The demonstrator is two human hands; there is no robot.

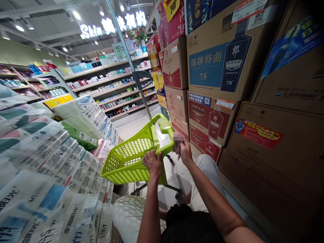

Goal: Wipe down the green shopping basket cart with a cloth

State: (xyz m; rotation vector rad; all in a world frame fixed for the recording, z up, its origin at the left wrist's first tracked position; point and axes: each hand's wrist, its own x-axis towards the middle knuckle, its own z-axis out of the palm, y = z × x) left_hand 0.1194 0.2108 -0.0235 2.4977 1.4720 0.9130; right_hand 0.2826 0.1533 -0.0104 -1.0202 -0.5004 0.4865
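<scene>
A lime-green shopping cart (131,173) stands in front of me, its perforated plastic basket tilted in view. The fingers of my left hand (152,163) are curled over the basket's near rim. My right hand (185,152) is closed on a crumpled greyish-pink cloth (178,140). That cloth lies against the right end of the cart's handle (165,125). Inside the basket I see only bare lattice walls and floor. A grey pole (124,40) with a dark bracket rises behind the handle.
Stacked liquor cartons (212,64) wall the right side. Plastic-wrapped paper packs (50,155) are piled along the left, close to the basket. Beyond the cart are shelves of small boxed goods (111,87). Castors (178,193) rest on the white tiled floor (174,173).
</scene>
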